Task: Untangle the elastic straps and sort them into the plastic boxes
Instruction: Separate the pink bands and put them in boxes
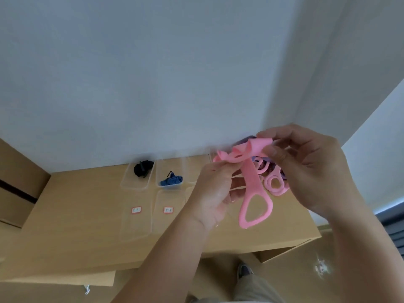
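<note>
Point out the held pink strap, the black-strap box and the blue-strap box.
pink strap [251, 178]: head view, band above its loop.
black-strap box [131, 182]: head view, bare near end.
blue-strap box [166, 164]: head view, bare far end.

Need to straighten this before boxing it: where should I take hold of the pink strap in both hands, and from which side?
Probably the pink strap is best taken by its hanging loop, from below on the near side: it hangs free, open and untwisted, while the top is bunched between the left hand and right hand.
</note>
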Demonstrator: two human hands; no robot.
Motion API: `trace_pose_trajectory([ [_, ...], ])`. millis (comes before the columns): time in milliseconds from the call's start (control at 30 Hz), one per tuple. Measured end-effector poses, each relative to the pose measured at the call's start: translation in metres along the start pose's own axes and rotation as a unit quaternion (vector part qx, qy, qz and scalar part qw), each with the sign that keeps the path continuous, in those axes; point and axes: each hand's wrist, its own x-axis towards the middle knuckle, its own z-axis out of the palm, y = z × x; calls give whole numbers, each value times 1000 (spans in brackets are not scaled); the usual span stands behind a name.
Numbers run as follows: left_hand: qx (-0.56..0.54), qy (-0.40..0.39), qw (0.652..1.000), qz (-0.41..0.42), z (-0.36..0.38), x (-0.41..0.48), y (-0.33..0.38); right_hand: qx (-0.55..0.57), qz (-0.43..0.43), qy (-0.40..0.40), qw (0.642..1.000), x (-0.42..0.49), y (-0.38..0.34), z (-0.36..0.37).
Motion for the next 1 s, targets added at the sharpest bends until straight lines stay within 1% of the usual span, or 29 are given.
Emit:
trace_pose_trajectory([
  [100,-27,-15,999,-15,13,23,7,-29,2,-9,1000,-1,17,-18],
  [167,-25,-32,999,-25,20,38,9,-54,-1,-9,998,-2,32,-29],
  [300,1,-79,995,-54,41,65,18,-95,-47,-18,994,3,65,-43],
  [367,6,-67,996,-59,54,78,23,-122,-67,-24,990,12,80,-50],
  [467,11,-28,997,-73,71,96,28,-161,-106,-17,981,28,98,-62],
  [533,-9,-8,996,-83,79,105,35,-174,-132,-12,976,40,106,-71],
  [600,-22,-7,996,-82,85,113,41,-176,-148,-14,973,51,115,-77],
  [767,51,-11,997,-60,93,130,40,-154,-163,-26,974,72,134,-81],
  [833,65,-15,997,-44,91,133,39,-123,-144,-33,981,77,141,-81],
  [900,45,-6,998,-34,88,135,39,-77,-96,-51,991,82,147,-81],
  [1000,14,23,999,-26,84,139,39,-34,-47,-92,994,90,156,-79],
])
